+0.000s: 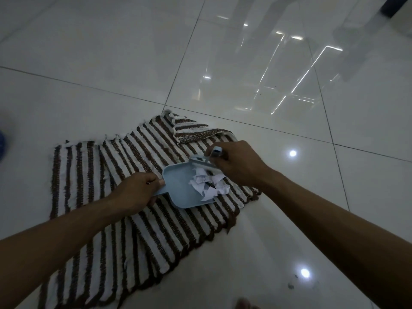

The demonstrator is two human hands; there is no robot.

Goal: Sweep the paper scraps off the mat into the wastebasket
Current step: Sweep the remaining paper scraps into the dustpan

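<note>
A brown-and-white striped mat [93, 219] lies on the tiled floor, its far corner folded over. On it rests a light blue dustpan [178, 186]. My left hand [136, 188] grips the dustpan's handle. A heap of white paper scraps [209, 184] sits at the pan's open right side, partly in the pan. My right hand [236, 161] is closed on a small blue hand brush [205, 159], whose head touches the scraps from the far side. No wastebasket is in view.
Glossy white floor tiles [289, 230] surround the mat and reflect lights. A blurred blue object [1, 143] sits at the left edge. A dark shape [392, 5] shows at the top right corner. A toe [245, 303] appears at the bottom edge.
</note>
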